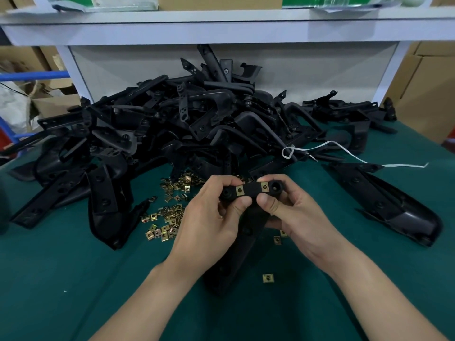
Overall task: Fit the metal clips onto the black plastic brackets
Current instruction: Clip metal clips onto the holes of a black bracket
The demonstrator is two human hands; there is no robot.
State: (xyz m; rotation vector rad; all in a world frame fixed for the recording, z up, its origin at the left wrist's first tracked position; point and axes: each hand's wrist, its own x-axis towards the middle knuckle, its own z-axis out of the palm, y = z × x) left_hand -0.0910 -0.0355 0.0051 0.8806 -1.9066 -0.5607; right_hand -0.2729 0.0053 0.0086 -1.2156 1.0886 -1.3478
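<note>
Both hands, left (211,217) and right (293,212), are gripping one bracket (251,190), fingers closed on it; two clips (240,190) are sitting between the thumbs. Uneven thumb pressure risks skewing a half-seated clip.

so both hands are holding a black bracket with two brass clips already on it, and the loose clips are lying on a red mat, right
Not quite: the mat is dark green, not red, as the head view shows. The rest holds: the left hand and right hand hold a black bracket with two brass clips on it, and loose clips lie on the mat.
</note>
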